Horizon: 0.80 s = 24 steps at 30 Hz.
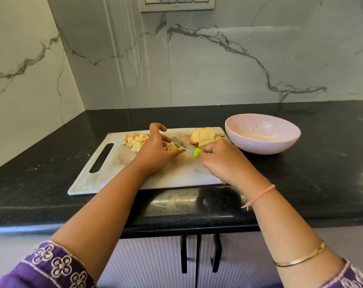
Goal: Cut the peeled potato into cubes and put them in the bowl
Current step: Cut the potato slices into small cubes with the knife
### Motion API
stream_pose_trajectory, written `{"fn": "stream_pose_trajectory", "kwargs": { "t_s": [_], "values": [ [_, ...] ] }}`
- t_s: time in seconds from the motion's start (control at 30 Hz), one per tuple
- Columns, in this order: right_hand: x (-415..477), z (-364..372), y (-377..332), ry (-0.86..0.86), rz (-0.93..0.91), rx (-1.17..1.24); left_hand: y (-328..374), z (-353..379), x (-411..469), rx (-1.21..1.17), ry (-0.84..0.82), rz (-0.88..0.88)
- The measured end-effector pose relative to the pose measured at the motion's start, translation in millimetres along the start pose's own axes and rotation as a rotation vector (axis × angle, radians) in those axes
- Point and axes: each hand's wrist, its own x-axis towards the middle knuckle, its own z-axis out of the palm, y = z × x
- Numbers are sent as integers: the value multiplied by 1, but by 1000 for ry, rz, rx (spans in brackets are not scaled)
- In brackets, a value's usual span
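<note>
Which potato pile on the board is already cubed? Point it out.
The pile at the board's handle end, beside the left hand: small cubes. The stack nearer the bowl is round slices. The knife rests on a third piece.

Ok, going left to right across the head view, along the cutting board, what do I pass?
Board's handle slot → pile of potato cubes → left hand, holding a potato piece → knife → stack of potato slices → bowl.
</note>
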Motion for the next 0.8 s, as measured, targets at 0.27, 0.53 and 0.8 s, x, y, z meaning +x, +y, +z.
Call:
{"fn": "stream_pose_trajectory", "kwargs": {
  "t_s": [0.27,0.53,0.8],
  "values": [
    [7,2,6,-41,28,98,-1,-1,4,19,60,-4],
    [6,6,9,-38,26,85,-6,0,6,56,108,-12],
    [16,1,15,72,-6,93,-4,0,5,91,118,-47]
  ]
}}
